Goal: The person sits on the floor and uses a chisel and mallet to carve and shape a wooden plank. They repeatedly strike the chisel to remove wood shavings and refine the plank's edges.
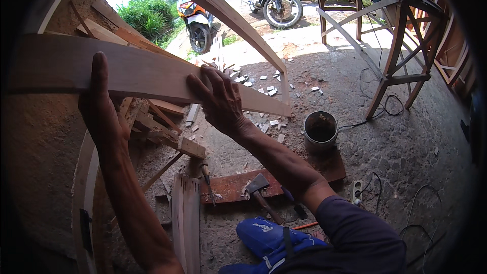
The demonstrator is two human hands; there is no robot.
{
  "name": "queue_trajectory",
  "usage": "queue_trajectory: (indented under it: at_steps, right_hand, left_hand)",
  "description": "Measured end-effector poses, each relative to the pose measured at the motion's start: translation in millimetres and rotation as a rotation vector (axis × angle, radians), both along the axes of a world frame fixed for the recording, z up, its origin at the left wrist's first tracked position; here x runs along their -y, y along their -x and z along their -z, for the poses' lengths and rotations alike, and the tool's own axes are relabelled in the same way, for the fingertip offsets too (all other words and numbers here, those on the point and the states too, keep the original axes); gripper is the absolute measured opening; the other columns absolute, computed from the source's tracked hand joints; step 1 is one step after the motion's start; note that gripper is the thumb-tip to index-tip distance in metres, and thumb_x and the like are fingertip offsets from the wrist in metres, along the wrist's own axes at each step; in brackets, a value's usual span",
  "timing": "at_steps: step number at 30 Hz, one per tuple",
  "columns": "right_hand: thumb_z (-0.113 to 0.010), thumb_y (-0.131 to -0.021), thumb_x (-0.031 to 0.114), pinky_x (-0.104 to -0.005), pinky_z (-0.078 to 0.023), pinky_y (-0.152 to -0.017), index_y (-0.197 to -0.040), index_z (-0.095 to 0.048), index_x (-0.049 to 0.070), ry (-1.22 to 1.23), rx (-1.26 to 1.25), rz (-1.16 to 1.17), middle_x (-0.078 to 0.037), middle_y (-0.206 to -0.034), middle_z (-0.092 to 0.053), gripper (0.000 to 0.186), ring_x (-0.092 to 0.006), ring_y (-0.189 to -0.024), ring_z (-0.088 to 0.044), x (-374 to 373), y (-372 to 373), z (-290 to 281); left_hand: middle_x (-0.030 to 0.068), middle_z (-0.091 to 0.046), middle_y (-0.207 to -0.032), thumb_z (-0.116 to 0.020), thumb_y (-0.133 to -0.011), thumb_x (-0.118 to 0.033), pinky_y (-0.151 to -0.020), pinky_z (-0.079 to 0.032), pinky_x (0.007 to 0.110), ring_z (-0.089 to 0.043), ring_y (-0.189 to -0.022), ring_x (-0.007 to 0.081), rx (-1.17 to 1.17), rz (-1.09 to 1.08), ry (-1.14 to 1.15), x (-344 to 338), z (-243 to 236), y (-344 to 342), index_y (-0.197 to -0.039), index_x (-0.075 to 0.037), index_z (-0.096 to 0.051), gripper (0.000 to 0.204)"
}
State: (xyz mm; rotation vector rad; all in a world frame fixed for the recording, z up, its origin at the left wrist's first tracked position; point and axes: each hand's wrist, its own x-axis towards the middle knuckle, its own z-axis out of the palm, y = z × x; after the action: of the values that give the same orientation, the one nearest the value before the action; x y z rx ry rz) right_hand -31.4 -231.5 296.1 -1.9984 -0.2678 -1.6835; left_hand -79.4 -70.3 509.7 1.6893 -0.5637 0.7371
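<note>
Left of the bucket (320, 144), the left hand (103, 114) and right hand (223, 100) grasp the wooden board (152, 73) in their fingers (218, 80); should either grip loosen, its narrow end could dip toward the bucket

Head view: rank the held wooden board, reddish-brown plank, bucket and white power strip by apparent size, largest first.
1. Held wooden board; its nearness to the camera enlarges it.
2. Reddish-brown plank, partly covered.
3. Bucket.
4. White power strip, clearly smallest.
</note>
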Motion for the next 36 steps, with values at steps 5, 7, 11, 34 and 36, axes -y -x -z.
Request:
queue_trajectory:
  at_steps: [5,7,11,34,36]
  right_hand:
    - [-0.053,-0.075,-0.016,-0.0515,-0.045,-0.108,-0.154,-0.038,0.011,-0.179,0.134,-0.025,-0.026,-0.14,-0.052,0.086,-0.0453,-0.129,-0.052,86.9,-32.7,-46.5]
    - [-0.051,-0.078,-0.014,-0.0505,-0.047,-0.104,-0.151,-0.039,0.01,-0.24,0.168,0.003,-0.026,-0.135,-0.054,0.078,-0.046,-0.127,-0.053,138.8,-48.6,-60.8]
    - [-0.056,-0.082,-0.006,-0.0502,-0.052,-0.093,-0.135,-0.045,0.01,-0.311,0.081,0.133,-0.024,-0.12,-0.061,0.056,-0.0446,-0.116,-0.06,244.8,-63.3,-77.2]
    - [-0.078,-0.078,0.024,-0.0383,-0.055,-0.081,-0.109,-0.068,-0.005,-0.727,-0.474,0.254,-0.015,-0.1,-0.073,0.043,-0.0278,-0.088,-0.072,603.0,-78.1,6.9]
    - [-0.077,-0.082,0.026,-0.0369,-0.055,-0.076,-0.103,-0.07,-0.007,-0.73,-0.434,0.193,-0.014,-0.095,-0.073,0.04,-0.0249,-0.083,-0.072,711.2,-17.4,-17.1]
  left_hand:
    - [0.0288,-0.031,-0.162,-0.071,-0.092,-0.054,-0.121,-0.029,0.057,-0.034,-0.149,0.0433,0.195,0.177,-0.389,8.6,23.5,12.8,-0.163,-0.01,-0.02,0.098]
    - [0.0227,-0.035,-0.162,-0.074,-0.091,-0.048,-0.12,-0.029,0.058,-0.035,-0.15,0.0384,0.225,0.034,-0.543,-14.9,49.4,37.2,-0.163,-0.014,-0.025,0.093]
    - [0.0191,-0.043,-0.159,-0.076,-0.09,-0.023,-0.112,-0.042,0.056,-0.043,-0.145,0.0398,-0.012,-0.091,-0.803,-113.2,125.3,60.2,-0.161,-0.013,-0.032,0.084]
    - [0.0193,-0.062,-0.139,-0.072,-0.096,-0.019,-0.098,-0.054,0.045,-0.062,-0.121,0.0351,-0.967,-0.897,-0.067,-488.7,376.1,309.9,-0.148,-0.01,-0.053,0.056]
    - [0.0205,-0.062,-0.139,-0.071,-0.095,-0.016,-0.094,-0.055,0.043,-0.063,-0.119,0.0326,-0.976,-0.833,-0.163,-449.2,406.6,271.6,-0.15,-0.009,-0.049,0.059]
